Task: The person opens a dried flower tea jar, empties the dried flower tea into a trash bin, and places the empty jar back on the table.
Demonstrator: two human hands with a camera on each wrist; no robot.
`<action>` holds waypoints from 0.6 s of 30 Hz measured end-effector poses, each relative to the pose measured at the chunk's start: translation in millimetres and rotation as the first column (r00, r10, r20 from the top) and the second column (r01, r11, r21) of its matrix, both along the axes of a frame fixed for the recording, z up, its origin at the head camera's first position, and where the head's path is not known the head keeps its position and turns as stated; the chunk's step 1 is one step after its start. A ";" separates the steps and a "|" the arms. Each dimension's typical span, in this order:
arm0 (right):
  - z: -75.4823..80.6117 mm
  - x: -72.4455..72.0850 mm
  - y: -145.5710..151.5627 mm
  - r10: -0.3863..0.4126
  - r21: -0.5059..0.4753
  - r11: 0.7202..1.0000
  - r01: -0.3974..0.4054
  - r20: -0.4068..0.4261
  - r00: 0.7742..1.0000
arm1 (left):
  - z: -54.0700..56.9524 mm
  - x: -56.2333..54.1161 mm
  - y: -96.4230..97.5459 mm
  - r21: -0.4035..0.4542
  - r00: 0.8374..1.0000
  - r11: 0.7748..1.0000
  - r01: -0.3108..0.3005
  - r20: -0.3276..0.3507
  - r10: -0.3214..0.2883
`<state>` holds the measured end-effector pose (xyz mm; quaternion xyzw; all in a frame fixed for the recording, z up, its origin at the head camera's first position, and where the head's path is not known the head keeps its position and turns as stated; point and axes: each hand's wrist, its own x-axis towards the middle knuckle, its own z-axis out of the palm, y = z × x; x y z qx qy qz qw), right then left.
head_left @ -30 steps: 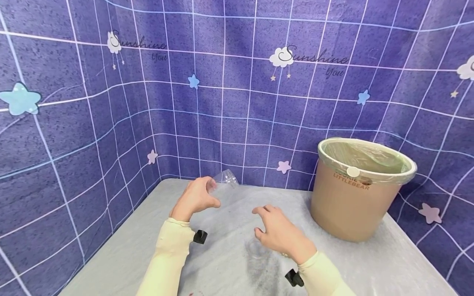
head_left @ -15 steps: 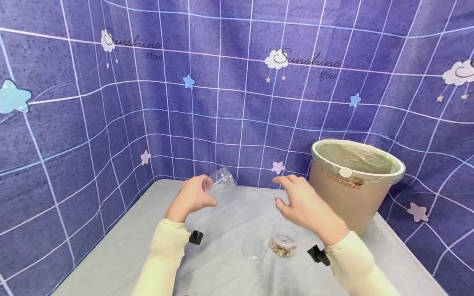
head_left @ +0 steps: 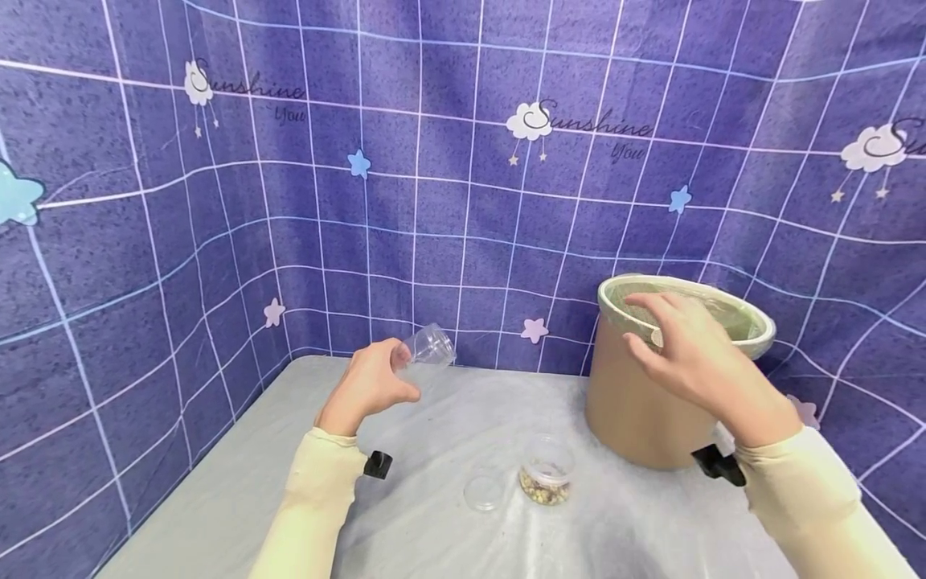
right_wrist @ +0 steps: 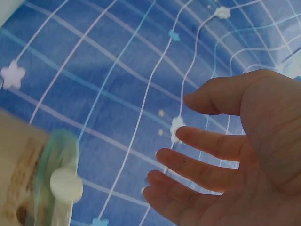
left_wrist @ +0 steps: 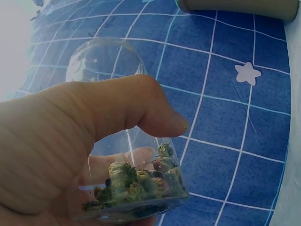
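My left hand point(head_left: 367, 384) grips a clear plastic jar point(head_left: 432, 346), which tilts with one end up to the right. Dried flower buds point(left_wrist: 136, 183) lie in this jar in the left wrist view, and the thumb crosses its near side. My right hand point(head_left: 690, 358) is raised in front of the bin point(head_left: 629, 410), its fingers spread and loosely bent around nothing. On the table stands a second clear jar point(head_left: 546, 470), partly filled with dried pieces. A round clear lid point(head_left: 483, 491) lies flat to its left.
The tan bin, lined with a greenish plastic bag, stands at the table's back right. Blue-purple curtain point(head_left: 405, 241) with a grid and stars borders the grey table point(head_left: 405, 515) behind and at the sides.
My right hand has swept up and right, from over the second jar to the bin, uncovering jar and lid. The left hand keeps its hold on its jar. The head view has turned slightly right.
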<state>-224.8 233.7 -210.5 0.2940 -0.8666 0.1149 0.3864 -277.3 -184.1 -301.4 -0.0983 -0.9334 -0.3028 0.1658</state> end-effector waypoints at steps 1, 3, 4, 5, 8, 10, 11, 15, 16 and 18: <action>1.5 -0.7 4.9 -0.003 -0.003 1.000 0.003 -0.005 1.000 | 1.9 0.0 0.6 -0.003 1.000 1.000 0.000 -0.005 0.000; 3.9 -2.1 14.6 -0.009 -0.006 1.000 0.009 -0.015 1.000 | 6.5 -0.3 2.6 -0.007 1.000 1.000 0.001 -0.013 -0.001; 4.7 -2.7 19.5 -0.017 -0.008 1.000 0.016 -0.017 1.000 | 9.0 -0.5 3.8 -0.009 1.000 1.000 0.003 -0.016 -0.003; 4.8 -3.8 24.6 -0.029 -0.010 1.000 0.029 -0.017 0.999 | 11.8 -0.8 5.1 -0.011 1.000 1.000 0.004 -0.020 -0.004; 4.4 -6.9 38.9 -0.093 -0.022 0.995 0.093 0.000 0.996 | 20.5 -2.1 9.3 -0.012 0.999 1.000 0.008 -0.039 -0.009; 3.0 -9.4 48.5 -0.130 -0.032 0.991 0.130 0.017 0.991 | 26.0 -3.4 12.6 -0.014 0.999 1.000 0.011 -0.049 -0.012; 1.9 -10.7 53.3 -0.144 -0.037 0.989 0.145 0.027 0.989 | 28.5 -4.0 14.4 -0.012 0.999 1.000 0.012 -0.051 -0.013; -2.7 -15.0 70.7 -0.163 -0.052 0.985 0.164 0.038 0.986 | 37.6 -5.8 21.8 0.001 0.999 1.000 0.016 -0.050 -0.016; -4.1 -16.1 74.4 -0.166 -0.054 0.984 0.168 0.038 0.985 | 39.7 -6.1 23.7 0.006 0.999 1.000 0.012 -0.051 -0.012; -6.9 -18.5 81.8 -0.169 -0.053 0.984 0.171 0.037 0.985 | 43.5 -6.8 27.5 0.009 0.998 1.000 0.005 -0.058 -0.004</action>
